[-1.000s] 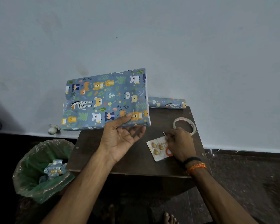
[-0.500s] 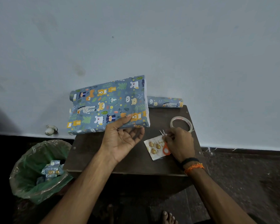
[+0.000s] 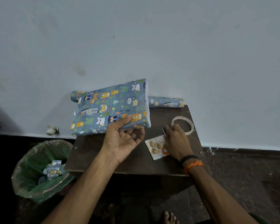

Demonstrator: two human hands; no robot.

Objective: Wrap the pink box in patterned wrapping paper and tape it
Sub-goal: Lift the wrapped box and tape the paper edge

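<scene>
nearest, right of centre: right hand (image 3: 176, 141) curled around orange-handled scissors (image 3: 164, 150), lying over a white card (image 3: 155, 147) on the tabletop (image 3: 136, 164).
left hand: left hand (image 3: 123, 138) holds the wrapped box (image 3: 111, 109) up off the tabletop, thumb on the printed face, fingers underneath.
box state: pink is fully hidden; the right end of the paper looks open and untaped.
tape: tape roll (image 3: 182, 123) just beyond the right hand.
far edge: spare paper roll (image 3: 166, 102) by the wall.
advice: set the box down flat, fold the end flaps tight, then cut tape.
</scene>
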